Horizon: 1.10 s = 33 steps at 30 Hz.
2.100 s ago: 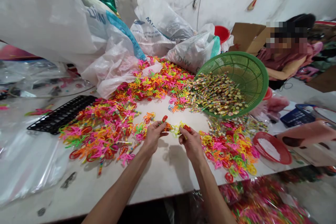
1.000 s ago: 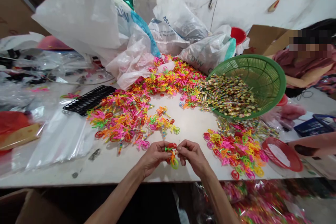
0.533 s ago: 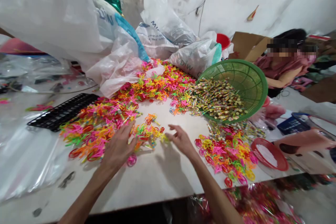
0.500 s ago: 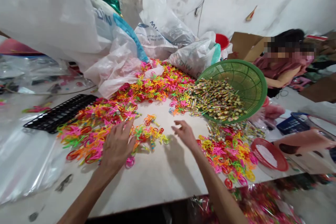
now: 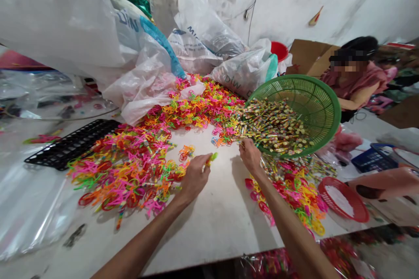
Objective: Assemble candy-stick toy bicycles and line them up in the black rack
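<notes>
My left hand [image 5: 194, 178] rests above the white table, pinching a small green plastic piece [image 5: 212, 158] between its fingertips. My right hand [image 5: 250, 156] reaches up to the edge of a heap of small striped sticks [image 5: 273, 128], its fingertips among them. Those sticks spill from a tilted green plastic basket [image 5: 322, 100]. A large heap of neon plastic shapes [image 5: 124, 174] lies left of my left hand, and a small orange cluster [image 5: 186, 152] lies just beyond it. More coloured rings [image 5: 296, 196] lie under my right forearm.
A black plastic rack [image 5: 73, 144] lies at the table's left. White sacks [image 5: 140, 91] are piled behind the heaps. A red basket [image 5: 342, 198] holds something white at right. A seated co-worker [image 5: 356, 78] and another person's forearm [image 5: 386, 183] are on the right.
My hands have come back from spread-open positions over the scattered shapes. The left now pinches a green piece, and the right has moved up to the sticks by the basket.
</notes>
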Each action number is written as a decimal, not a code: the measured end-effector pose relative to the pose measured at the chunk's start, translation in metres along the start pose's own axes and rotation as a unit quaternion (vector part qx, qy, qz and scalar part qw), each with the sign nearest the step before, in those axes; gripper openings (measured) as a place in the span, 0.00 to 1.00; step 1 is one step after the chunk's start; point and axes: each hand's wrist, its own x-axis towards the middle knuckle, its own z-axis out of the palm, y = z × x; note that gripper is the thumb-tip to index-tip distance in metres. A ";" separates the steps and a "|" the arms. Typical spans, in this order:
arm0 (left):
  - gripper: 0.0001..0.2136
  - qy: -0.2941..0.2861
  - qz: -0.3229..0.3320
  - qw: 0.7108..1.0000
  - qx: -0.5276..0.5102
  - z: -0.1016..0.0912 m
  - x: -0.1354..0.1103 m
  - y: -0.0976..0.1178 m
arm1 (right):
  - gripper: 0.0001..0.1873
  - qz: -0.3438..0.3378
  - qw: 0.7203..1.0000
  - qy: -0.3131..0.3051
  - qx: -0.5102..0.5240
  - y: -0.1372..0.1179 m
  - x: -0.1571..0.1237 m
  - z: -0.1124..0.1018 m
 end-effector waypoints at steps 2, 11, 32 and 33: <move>0.15 0.011 -0.056 0.993 -0.105 -0.006 -0.009 0.005 | 0.13 0.067 0.953 0.017 0.295 -0.015 -0.026 -0.003; 0.12 -0.008 -0.215 0.894 -0.392 -0.008 -0.061 0.011 | 0.13 0.198 0.675 -0.159 0.693 -0.073 -0.114 -0.016; 0.12 0.007 -0.213 0.933 -0.290 -0.027 -0.072 0.017 | 0.13 0.136 0.780 -0.117 0.599 -0.085 -0.138 -0.012; 0.13 -0.001 -0.223 0.929 -0.295 -0.029 -0.069 0.016 | 0.14 0.142 0.773 -0.123 0.606 -0.086 -0.135 -0.010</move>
